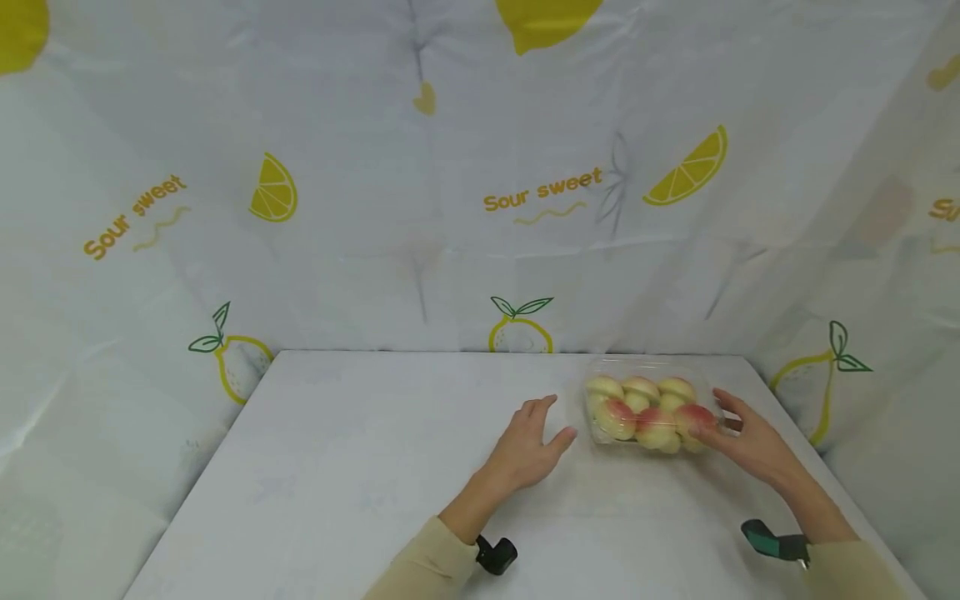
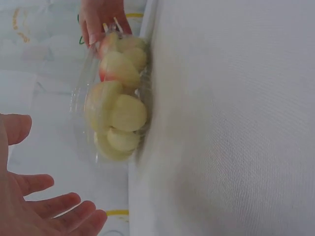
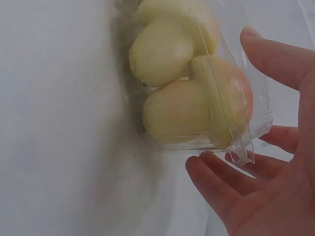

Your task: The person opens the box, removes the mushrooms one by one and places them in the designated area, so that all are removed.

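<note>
A clear plastic clamshell box point(image 1: 648, 446) of pale yellow, red-blushed fruit that look like peaches point(image 1: 656, 427) sits at the far right of the white table. My right hand point(image 1: 757, 446) is at the box's right end. In the right wrist view its fingers point(image 3: 216, 189) extend loosely by the end tab and lower corner, and the thumb point(image 3: 275, 56) spreads beside the lid; firm contact cannot be told. My left hand point(image 1: 528, 446) hovers left of the box, apart from it, fingers spread and holding nothing. The left wrist view shows that hand's fingers point(image 2: 59, 204) with a gap before the box.
The white tabletop point(image 1: 337, 467) stretches left of the box. Behind it hangs a white curtain point(image 1: 360, 275) with lemon prints, close to the table's back edge. A dark device point(image 1: 497, 556) is at the left wrist, and a green-black one point(image 1: 772, 542) at the right.
</note>
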Motion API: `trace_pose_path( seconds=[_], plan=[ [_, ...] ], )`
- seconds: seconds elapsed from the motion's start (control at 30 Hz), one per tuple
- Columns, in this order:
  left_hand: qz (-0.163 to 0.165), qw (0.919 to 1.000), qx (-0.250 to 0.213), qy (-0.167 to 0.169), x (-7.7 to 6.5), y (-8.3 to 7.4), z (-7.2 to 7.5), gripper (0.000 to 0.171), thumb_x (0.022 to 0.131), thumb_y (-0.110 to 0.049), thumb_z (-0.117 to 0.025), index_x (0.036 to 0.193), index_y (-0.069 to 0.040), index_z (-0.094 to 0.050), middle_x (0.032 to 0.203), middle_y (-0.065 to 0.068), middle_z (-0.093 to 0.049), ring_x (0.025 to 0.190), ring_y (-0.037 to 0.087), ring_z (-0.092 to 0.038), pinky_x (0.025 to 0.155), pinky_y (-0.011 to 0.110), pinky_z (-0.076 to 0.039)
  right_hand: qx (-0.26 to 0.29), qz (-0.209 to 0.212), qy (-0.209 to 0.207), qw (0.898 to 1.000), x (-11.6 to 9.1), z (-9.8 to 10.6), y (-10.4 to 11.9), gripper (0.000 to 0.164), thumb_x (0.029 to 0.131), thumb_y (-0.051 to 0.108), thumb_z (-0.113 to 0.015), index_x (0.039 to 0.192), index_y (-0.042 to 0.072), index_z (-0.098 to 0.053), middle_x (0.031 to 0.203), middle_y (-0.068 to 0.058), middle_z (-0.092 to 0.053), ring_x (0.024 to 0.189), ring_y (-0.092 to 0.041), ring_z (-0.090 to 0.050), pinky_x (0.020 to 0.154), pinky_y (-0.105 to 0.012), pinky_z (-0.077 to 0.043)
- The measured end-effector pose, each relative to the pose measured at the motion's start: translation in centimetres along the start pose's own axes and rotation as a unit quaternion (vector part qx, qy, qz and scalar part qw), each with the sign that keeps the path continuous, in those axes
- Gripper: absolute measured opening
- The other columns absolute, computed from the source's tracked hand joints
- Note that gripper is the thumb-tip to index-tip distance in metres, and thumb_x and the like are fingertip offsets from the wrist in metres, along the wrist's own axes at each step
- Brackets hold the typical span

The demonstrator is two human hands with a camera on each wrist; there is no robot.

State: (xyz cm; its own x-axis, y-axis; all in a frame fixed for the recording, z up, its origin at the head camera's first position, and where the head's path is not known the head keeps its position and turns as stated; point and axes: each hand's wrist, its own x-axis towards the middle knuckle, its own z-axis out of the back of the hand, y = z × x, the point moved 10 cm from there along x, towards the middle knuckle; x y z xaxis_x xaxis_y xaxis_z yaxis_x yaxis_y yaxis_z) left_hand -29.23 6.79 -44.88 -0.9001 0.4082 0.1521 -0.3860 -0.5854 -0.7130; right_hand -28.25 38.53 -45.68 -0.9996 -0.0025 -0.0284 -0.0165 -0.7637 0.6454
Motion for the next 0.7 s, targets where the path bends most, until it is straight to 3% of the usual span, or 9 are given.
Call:
trace_pose_path(
  seconds=[0.4,0.7],
  plan=[
    [0.005,0.9993,-0.023,0.030,1.0,-0.6,-2.1,0.067,0.103,-0.050,-0.051,0.156,-0.011,-0.039,0.152,0.011,-0.044,0.139,0.027,-0.044,0.115,0.041,-0.039,0.018,-0.022,0.005,1.000,0.3,-0.6,-1.5,0.100,0.096,0.043,-0.070,0.155,-0.013,-0.012,0.152,-0.044,-0.023,0.131,-0.061,-0.036,0.099,-0.070,-0.043],
    [0.010,0.9988,-0.035,0.034,2.1,-1.3,-2.6,0.070,0.100,-0.049,-0.056,0.156,-0.012,-0.038,0.152,0.010,-0.043,0.140,0.027,-0.043,0.114,0.041,-0.039,0.037,-0.015,0.005,0.999,0.2,-0.6,-1.8,0.098,0.096,0.043,-0.070,0.157,-0.009,-0.014,0.149,-0.044,-0.029,0.131,-0.058,-0.038,0.098,-0.070,-0.044]
  ],
)
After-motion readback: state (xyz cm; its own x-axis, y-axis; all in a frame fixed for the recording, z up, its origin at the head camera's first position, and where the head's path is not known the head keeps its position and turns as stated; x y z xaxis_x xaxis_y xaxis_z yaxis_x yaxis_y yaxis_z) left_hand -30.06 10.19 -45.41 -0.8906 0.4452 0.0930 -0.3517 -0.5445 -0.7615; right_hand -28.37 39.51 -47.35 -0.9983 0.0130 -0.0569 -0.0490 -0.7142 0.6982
